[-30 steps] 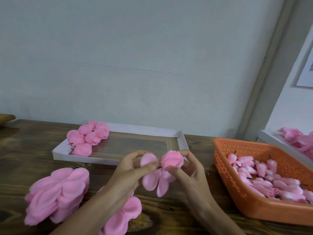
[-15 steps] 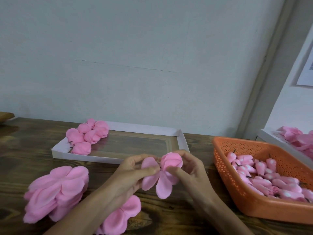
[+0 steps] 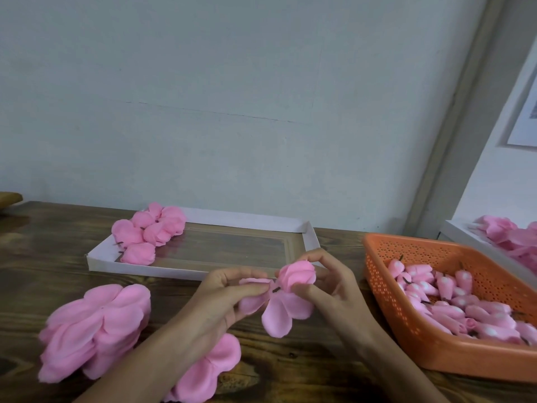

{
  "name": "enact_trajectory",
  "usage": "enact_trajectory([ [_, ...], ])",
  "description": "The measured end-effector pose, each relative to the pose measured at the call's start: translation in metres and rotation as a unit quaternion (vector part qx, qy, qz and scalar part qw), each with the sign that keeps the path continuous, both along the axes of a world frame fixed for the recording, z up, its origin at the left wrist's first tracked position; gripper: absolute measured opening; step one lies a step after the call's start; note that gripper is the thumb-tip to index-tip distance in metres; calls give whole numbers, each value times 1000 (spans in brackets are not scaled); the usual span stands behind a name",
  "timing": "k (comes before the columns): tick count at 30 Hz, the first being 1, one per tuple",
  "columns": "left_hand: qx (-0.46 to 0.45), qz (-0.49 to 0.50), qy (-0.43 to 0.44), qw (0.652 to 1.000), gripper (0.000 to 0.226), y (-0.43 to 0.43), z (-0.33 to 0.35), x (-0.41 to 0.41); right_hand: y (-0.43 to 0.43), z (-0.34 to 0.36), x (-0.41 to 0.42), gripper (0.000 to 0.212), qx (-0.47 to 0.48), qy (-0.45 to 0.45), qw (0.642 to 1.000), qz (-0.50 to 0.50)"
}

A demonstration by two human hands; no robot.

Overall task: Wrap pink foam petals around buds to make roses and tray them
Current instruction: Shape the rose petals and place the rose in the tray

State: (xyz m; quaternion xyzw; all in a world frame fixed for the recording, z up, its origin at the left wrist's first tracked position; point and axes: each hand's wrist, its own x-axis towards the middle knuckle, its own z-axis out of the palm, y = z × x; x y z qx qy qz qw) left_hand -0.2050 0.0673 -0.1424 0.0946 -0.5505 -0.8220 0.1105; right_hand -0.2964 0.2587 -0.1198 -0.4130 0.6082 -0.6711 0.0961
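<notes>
Roses (image 3: pixel 149 232): few in tray (image 3: pixel 250 221). Left hand (image 3: pixel 223 295) pinches petals (image 3: pixel 276 315), right hand (image 3: pixel 328 286) grips half-wrapped bud (image 3: pixel 297 276). Bud basket (image 3: pixel 436 356) mostly full.

A single wide-angle camera sits on the person's head and looks forward and down across the wooden counter (image 3: pixel 43 242) to the pale wall (image 3: pixel 261 112), which fills the upper half. It is close to the work. Both forearms enter from the bottom edge, and the left hand (image 3: pixel 229 292) and right hand (image 3: pixel 334 286) meet just below the middle.
</notes>
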Motion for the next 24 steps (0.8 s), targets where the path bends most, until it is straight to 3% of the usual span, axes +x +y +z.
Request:
enact_trajectory([
  [8,-33,44,12,998,28,5,0,1,-3,-5,-1,22,24,44,998,-37],
  [12,-42,46,17,998,35,6,0,2,-1,-6,-3,23,46,75,995,-49],
  [24,-58,68,12,996,35,7,-1,-2,-1,-7,-7,27,62,80,994,-34],
])
